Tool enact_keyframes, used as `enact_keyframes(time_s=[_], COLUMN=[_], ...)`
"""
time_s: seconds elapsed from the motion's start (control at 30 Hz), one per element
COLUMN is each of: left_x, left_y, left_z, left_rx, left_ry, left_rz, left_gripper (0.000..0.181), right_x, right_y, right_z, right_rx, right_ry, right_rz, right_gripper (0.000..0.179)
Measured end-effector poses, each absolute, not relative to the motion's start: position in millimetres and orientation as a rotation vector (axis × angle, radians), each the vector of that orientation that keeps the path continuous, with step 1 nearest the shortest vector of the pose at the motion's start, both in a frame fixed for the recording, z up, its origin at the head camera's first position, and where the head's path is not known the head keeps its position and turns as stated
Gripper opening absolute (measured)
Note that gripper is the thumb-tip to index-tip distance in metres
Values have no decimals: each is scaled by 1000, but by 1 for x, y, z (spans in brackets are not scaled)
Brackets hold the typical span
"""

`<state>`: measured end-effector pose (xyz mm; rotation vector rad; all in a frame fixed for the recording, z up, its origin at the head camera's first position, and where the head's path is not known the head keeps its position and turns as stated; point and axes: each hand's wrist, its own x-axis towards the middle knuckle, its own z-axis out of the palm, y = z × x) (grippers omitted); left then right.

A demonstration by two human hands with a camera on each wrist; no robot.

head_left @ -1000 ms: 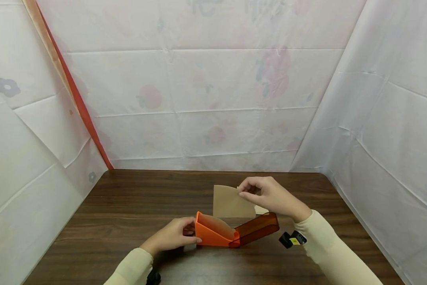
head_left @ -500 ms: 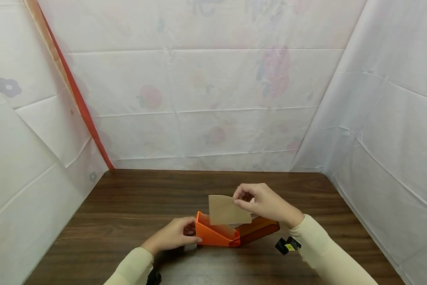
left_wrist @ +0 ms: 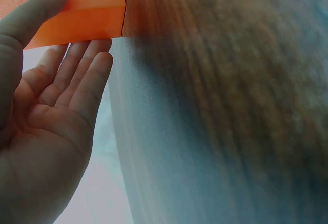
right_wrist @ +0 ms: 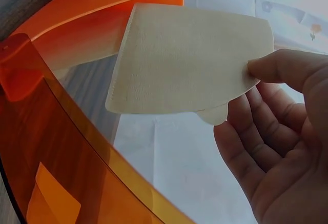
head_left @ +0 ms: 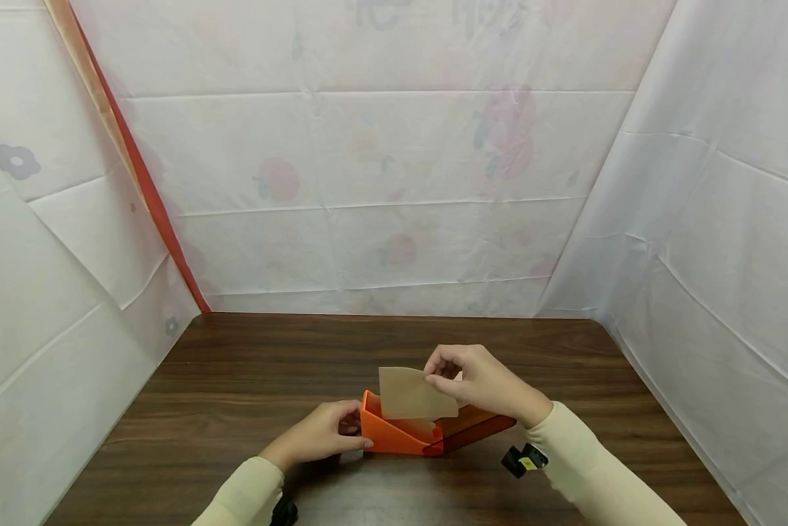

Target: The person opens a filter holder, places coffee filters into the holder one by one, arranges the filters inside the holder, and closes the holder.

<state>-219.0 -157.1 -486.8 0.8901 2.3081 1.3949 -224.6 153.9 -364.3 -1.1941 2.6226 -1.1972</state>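
Observation:
An orange coffee filter holder (head_left: 390, 436) stands on the table in the head view, its amber see-through lid (head_left: 479, 429) swung open to the right. My left hand (head_left: 324, 432) grips the holder's left end, with the thumb on one face and the fingers at the other in the left wrist view. Just above the holder's mouth, my right hand (head_left: 482, 381) pinches a tan paper coffee filter (right_wrist: 189, 60) between thumb and fingers by one edge. The filter has a crimped seam and a small tab. More tan paper shows inside the holder.
The dark wood-grain table (head_left: 269, 365) spreads around the holder. White printed sheets (head_left: 394, 153) hang behind and on both sides, with a red strip (head_left: 150, 197) along the left corner. Both sleeved wrists carry small black cameras.
My right hand has moved down and to the left with the paper filter, which now overlaps the holder's mouth in the head view. The left hand and holder have stayed in place.

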Motion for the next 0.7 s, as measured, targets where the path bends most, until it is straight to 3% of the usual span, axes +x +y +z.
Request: enact_keyframes(time_s=[0.7], left_x=[-218], left_y=[-157], left_z=[-486], left_rx=[878], left_ry=[2313], left_rz=[1397], left_gripper=[27], right_x=[-223], right_y=[144], right_z=[-376], right_rx=[-1227], right_ry=[2644], right_rz=[-1194], right_gripper=[11])
